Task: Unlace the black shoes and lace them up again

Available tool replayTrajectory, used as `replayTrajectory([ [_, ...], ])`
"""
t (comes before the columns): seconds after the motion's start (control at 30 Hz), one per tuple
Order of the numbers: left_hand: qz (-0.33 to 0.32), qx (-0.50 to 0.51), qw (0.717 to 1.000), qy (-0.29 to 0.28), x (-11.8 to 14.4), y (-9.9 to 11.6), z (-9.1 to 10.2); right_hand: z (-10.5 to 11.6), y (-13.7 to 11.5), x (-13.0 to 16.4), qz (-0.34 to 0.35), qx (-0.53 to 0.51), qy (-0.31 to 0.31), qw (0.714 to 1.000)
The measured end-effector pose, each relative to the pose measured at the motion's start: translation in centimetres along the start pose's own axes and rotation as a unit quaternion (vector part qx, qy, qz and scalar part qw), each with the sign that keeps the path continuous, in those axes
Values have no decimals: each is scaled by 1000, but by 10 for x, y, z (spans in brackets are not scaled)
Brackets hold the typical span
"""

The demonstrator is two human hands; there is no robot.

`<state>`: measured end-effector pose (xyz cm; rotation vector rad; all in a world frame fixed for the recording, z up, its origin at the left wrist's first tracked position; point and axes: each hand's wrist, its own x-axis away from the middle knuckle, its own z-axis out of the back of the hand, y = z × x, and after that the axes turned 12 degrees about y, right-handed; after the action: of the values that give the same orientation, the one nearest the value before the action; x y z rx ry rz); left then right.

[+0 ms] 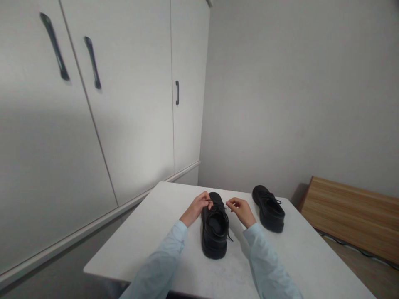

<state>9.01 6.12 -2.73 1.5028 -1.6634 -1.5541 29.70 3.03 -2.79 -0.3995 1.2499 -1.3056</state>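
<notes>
A black lace-up shoe [214, 232] stands on a white table [149, 245], its toe pointing away from me. My left hand [197, 207] is at the shoe's left side, fingers pinched on a black lace [209, 201]. On the other side, my right hand [240, 210] pinches the other lace end near the shoe's tongue. Both arms wear light blue sleeves. A second black shoe [269, 213] sits to the right, untouched.
White wardrobe doors [131, 104] with dark handles stand to the left of the table. A grey wall lies behind. A wooden bench or bed frame [352, 216] runs along the right, past the table's edge.
</notes>
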Motion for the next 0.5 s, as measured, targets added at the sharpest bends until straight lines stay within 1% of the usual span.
replayTrajectory([
  [0.07, -1, 64, 997, 32, 1, 2, -1, -4, -3, 2, 2, -19, -29, 999],
  [0.13, 2, 100, 993, 66, 1, 4, -1, -8, -5, 4, 1, -26, -49, 998],
  [0.23, 1, 96, 987, 129, -1, 3, 3, -11, -7, 6, 2, -19, -53, 998],
  [0.33, -41, 83, 979, 183, -5, 1, 8, -12, -7, 6, -2, -17, -59, 998],
  [0.4, -67, 103, 973, 194, -6, 1, 10, -12, -5, 5, -7, -23, -66, 998],
  [0.5, -61, 160, 968, 185, -7, 4, 12, -14, 0, 5, -6, -29, -69, 997],
])
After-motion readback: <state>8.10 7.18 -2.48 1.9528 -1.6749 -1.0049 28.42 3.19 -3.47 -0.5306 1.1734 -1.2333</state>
